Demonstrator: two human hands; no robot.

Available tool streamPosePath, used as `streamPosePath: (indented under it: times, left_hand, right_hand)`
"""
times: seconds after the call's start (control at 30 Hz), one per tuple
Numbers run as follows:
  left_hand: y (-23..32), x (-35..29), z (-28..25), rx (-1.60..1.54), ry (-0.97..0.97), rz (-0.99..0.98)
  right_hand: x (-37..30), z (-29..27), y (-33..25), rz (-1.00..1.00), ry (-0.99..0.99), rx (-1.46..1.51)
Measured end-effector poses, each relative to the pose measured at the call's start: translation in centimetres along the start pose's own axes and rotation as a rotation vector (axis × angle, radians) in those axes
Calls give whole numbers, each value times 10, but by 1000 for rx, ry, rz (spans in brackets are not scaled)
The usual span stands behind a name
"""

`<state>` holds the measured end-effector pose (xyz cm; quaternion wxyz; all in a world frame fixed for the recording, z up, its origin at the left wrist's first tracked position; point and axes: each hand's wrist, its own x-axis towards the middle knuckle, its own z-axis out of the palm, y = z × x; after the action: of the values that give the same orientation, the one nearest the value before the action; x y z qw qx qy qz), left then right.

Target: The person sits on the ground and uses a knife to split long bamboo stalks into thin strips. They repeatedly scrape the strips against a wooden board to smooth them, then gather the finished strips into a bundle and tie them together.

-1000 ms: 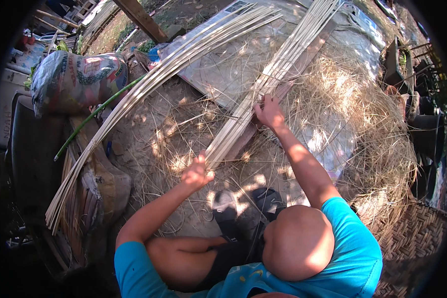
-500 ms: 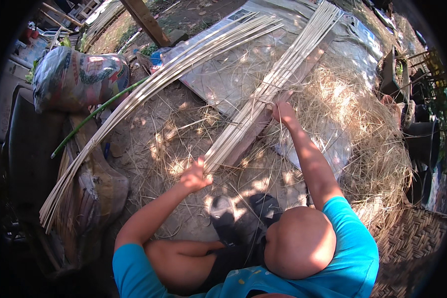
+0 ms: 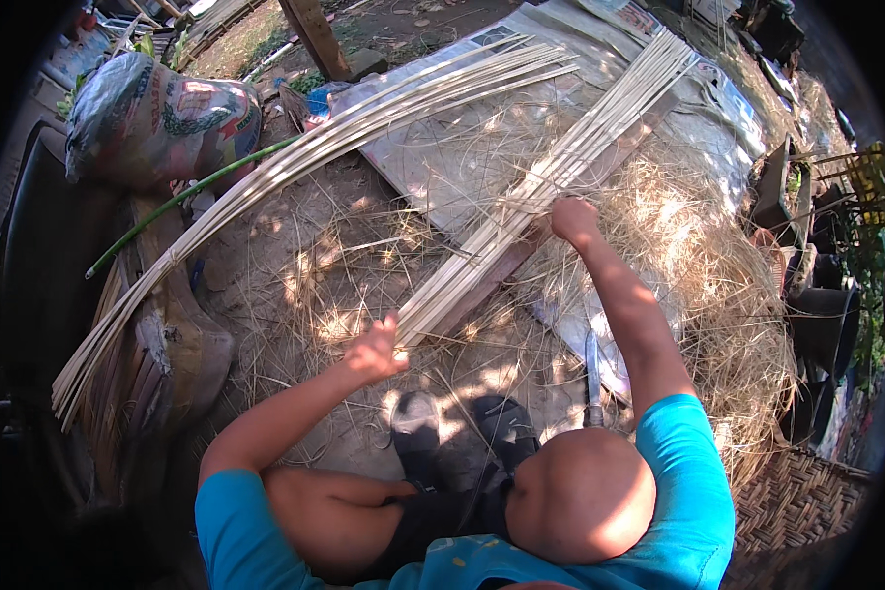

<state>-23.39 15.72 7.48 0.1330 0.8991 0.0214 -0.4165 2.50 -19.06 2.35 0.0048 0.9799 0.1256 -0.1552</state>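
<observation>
A long bundle of pale split bamboo strips [image 3: 560, 162] lies slantwise in front of me on a brown wooden board [image 3: 477, 290]. At the bundle's near end is my left hand [image 3: 376, 351], its fingers stretched apart and its palm side by the strip ends. My right hand [image 3: 573, 218] is closed in a fist at the right side of the bundle's middle. A thin binding strip [image 3: 523, 206] crosses the bundle there and runs to that fist; the fingertips are hidden. A knife [image 3: 592, 369] lies beside my right knee.
A second bundle of strips [image 3: 265, 187] arches at the left over a wooden log [image 3: 192, 344], beside a green stalk [image 3: 182, 206] and a stuffed sack [image 3: 162, 118]. Fibre shavings [image 3: 688, 256] heap at the right, over flattened sheets [image 3: 442, 147]. A woven mat [image 3: 796, 501] lies lower right.
My right hand has drawn slightly away from the bundle, to the right. My left hand's fingers have loosened at the bundle's end. The knife now shows more plainly as the view shifted.
</observation>
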Motion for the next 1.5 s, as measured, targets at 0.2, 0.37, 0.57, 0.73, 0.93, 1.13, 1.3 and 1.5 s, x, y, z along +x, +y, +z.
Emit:
streamPosePath:
  times: [0.2,0.37,0.57,0.73,0.93,1.13,1.3,1.5]
  left_hand:
    - [-16,3,4,5,56,15]
    - [-19,-7,-5,52,7,-34]
    - [-21,-28,-71,83,357,109]
    - [-54,-33,-106,186,551,15]
    - [-77,-37,-135,178,782,33]
    - [45,-85,-107,-449,180,750]
    - [25,-81,-58,-611,-88,416]
    - [-163,-149,110,-752,249,-154]
  right_hand:
    - [-3,-7,-42,-252,-117,279]
    - [-42,1,-55,-378,-450,56]
    - [-18,10,18,200,151,60]
    - [-49,-56,-62,-171,338,590]
    - [-140,-88,-93,-443,161,1325]
    - [-209,-97,-131,-767,-20,1058]
    - [-206,-41,-129,-518,-521,1037]
    - [-236,38,-36,-4,-177,514]
